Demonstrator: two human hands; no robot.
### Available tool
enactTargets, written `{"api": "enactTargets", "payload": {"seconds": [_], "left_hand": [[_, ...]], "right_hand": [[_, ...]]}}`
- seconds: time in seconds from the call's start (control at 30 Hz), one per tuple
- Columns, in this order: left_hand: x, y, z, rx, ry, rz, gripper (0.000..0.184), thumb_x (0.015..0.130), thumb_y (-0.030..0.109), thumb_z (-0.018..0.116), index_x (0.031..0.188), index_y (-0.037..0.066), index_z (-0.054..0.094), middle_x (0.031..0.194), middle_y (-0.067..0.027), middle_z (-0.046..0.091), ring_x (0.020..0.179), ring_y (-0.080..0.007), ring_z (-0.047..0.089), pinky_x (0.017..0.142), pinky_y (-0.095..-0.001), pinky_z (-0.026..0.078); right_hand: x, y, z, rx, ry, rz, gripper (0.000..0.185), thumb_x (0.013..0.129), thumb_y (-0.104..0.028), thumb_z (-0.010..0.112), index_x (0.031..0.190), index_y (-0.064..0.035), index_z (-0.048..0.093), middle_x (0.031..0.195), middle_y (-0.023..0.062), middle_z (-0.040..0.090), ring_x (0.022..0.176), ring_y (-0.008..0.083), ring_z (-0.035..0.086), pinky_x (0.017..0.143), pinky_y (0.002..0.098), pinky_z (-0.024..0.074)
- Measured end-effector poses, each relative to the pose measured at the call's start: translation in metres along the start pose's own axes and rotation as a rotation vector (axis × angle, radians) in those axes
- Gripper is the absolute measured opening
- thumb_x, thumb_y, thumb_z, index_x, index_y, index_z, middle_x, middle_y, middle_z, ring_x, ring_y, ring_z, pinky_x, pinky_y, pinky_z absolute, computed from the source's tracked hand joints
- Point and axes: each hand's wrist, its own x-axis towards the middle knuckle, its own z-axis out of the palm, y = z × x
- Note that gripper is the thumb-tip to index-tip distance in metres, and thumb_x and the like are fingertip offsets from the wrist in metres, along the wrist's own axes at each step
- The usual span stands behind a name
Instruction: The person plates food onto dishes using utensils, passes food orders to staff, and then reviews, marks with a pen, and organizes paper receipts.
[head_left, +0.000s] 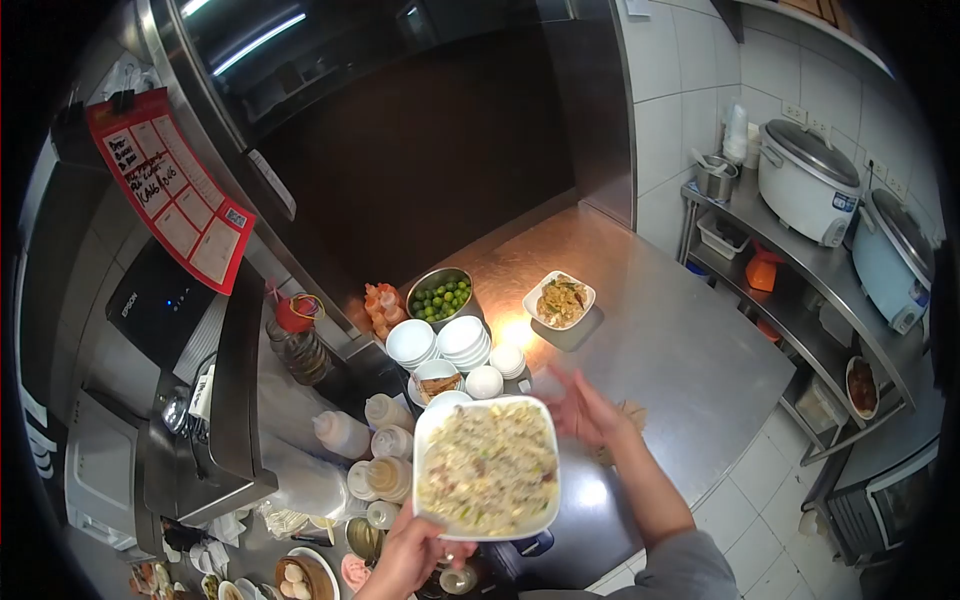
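Observation:
My left hand point(415, 555) grips the near left corner of a square white bowl point(549, 520) filled with fried rice point(487, 465). The bowl hangs over the counter's near edge. Beyond its right rim is my right hand point(585, 408), holding nothing, its fingers apart and slightly blurred. A smaller white bowl of food point(562, 302) stands on the steel counter point(680, 340). Stacked white bowls point(463, 338) stand behind the rice bowl, beside a metal bowl of green limes point(440, 298).
Squeeze bottles point(342, 434) crowd the left of the rice bowl. A red order sheet point(180, 190) hangs at upper left, above a black printer point(165, 300). At right, rice cookers point(808, 185) stand on a steel shelf point(790, 235). A steamer basket point(312, 575) is at lower left.

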Motion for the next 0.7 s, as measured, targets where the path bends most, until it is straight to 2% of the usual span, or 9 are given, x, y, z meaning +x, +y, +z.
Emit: {"api": "enactTargets", "payload": {"seconds": [0.03,0.1,0.17,0.27,0.3,0.37,0.5,0.63,0.7], "left_hand": [[0.012,-0.001,0.008,0.023,-0.005,-0.005,0.053,0.076,0.008,0.041,0.127,0.000,0.030,0.088,-0.0250,0.058,0.065,-0.0294,0.060,0.047,-0.0335,0.048],[0.033,-0.001,0.024,0.072,0.022,-0.020,0.051,0.076,0.007,0.039,0.126,0.001,0.029,0.091,-0.0224,0.058,0.067,-0.0270,0.060,0.050,-0.0330,0.048],[0.058,-0.014,0.029,0.055,-0.014,-0.016,0.050,0.077,0.002,0.039,0.126,0.001,0.029,0.094,-0.0195,0.058,0.069,-0.0240,0.061,0.053,-0.0330,0.051],[0.084,-0.028,0.036,0.090,-0.057,-0.081,0.049,0.083,0.012,0.043,0.130,0.005,0.030,0.098,-0.0154,0.059,0.071,-0.0218,0.064,0.059,-0.0324,0.055],[0.097,-0.037,0.034,0.095,-0.149,-0.076,0.048,0.084,0.021,0.045,0.129,0.007,0.033,0.095,-0.0147,0.060,0.071,-0.0208,0.064,0.059,-0.0303,0.055],[0.115,-0.039,0.037,0.111,-0.374,-0.149,0.051,0.084,0.030,0.044,0.130,0.008,0.033,0.100,-0.0155,0.059,0.076,-0.0199,0.063,0.065,-0.0294,0.052],[0.127,-0.025,0.035,-0.223,-0.637,-0.433,0.056,0.086,0.035,0.041,0.133,0.006,0.032,0.107,-0.0179,0.058,0.094,-0.0216,0.060,0.084,-0.0298,0.045],[0.031,-0.002,0.007,-0.116,-0.833,-0.011,0.060,0.090,0.035,0.033,0.143,0.011,0.015,0.115,-0.0192,0.057,0.103,-0.0258,0.057,0.090,-0.0321,0.042],[-0.039,0.012,-0.005,-0.177,-0.670,0.008,0.037,0.087,0.020,0.046,0.115,-0.005,0.050,0.103,-0.0226,0.059,0.088,-0.0262,0.061,0.077,-0.0307,0.050]], "right_hand": [[-0.024,0.006,0.022,0.197,-0.186,0.014,0.068,0.091,-0.057,0.026,0.143,-0.0161,0.013,0.134,0.0142,0.040,0.113,0.0311,0.050,0.086,0.0488,0.0460],[-0.057,0.027,0.056,0.631,0.068,-0.001,0.067,0.090,-0.057,0.025,0.140,-0.0126,0.023,0.134,0.0122,0.042,0.111,0.0305,0.052,0.078,0.0474,0.0509],[-0.077,0.022,0.069,0.074,-0.144,-0.099,0.061,0.093,-0.052,0.029,0.136,-0.0094,0.029,0.130,0.0147,0.046,0.106,0.0326,0.055,0.072,0.0476,0.0532],[-0.088,0.008,0.067,-0.029,0.052,-0.171,0.057,0.092,-0.041,0.036,0.135,-0.0051,0.029,0.127,0.0203,0.047,0.101,0.0348,0.058,0.061,0.0460,0.0553],[-0.088,0.005,0.073,-0.057,0.240,-0.208,0.054,0.090,-0.049,0.037,0.117,-0.0024,0.047,0.104,0.0165,0.060,0.082,0.0284,0.063,0.050,0.0371,0.0527],[-0.102,-0.013,0.049,0.036,0.206,-0.082,0.045,0.091,-0.020,0.045,0.128,0.0034,0.041,0.130,0.0186,0.045,0.115,0.0297,0.048,0.094,0.0387,0.0414],[-0.102,-0.022,0.012,-0.058,0.398,-0.159,0.051,0.089,-0.024,0.042,0.130,0.0046,0.035,0.133,0.0196,0.041,0.121,0.0309,0.042,0.101,0.0453,0.0349],[-0.081,-0.023,-0.013,-0.114,0.531,-0.232,0.049,0.089,-0.025,0.042,0.129,0.0030,0.038,0.129,0.0192,0.044,0.118,0.0300,0.045,0.099,0.0456,0.0367],[-0.068,-0.022,-0.032,-0.143,0.551,-0.274,0.048,0.089,-0.025,0.042,0.128,0.0024,0.039,0.127,0.0187,0.045,0.116,0.0294,0.046,0.097,0.0455,0.0377]]}}
